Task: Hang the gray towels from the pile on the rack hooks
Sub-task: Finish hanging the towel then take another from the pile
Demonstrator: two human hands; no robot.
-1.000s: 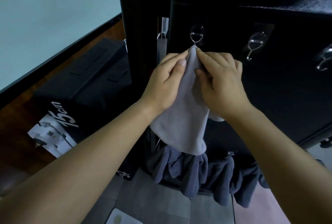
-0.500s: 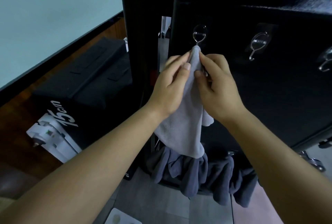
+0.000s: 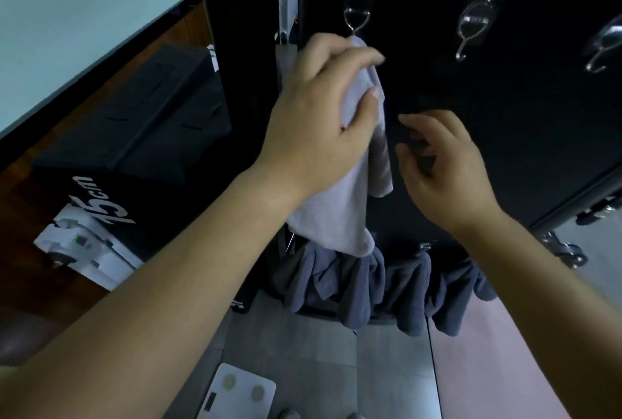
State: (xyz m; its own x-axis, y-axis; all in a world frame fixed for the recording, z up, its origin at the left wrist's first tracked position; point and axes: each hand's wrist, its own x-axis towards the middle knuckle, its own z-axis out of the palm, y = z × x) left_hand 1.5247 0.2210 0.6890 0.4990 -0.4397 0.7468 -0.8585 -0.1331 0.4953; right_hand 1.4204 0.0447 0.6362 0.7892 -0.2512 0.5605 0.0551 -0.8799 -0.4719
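Observation:
A light gray towel (image 3: 340,216) hangs down from the tip of the leftmost metal hook (image 3: 356,19) on the black panel. My left hand (image 3: 323,115) grips the towel's upper part just below that hook. My right hand (image 3: 441,166) is off the towel, to its right, with fingers loosely spread and nothing in it. Two bare hooks sit further right: a middle hook (image 3: 473,26) and a right hook (image 3: 606,46) at the frame edge. Several darker gray towels (image 3: 377,287) hang in a row lower down.
A black case marked "15cm" (image 3: 134,149) lies on the wooden floor at left, with a white device (image 3: 84,250) beside it. A white card (image 3: 235,395) lies on the gray floor below. Metal latches (image 3: 565,250) stick out at right.
My right hand has let go of the towel and dropped away to the right. My left hand has shifted up and over the towel's top. The view has tilted down.

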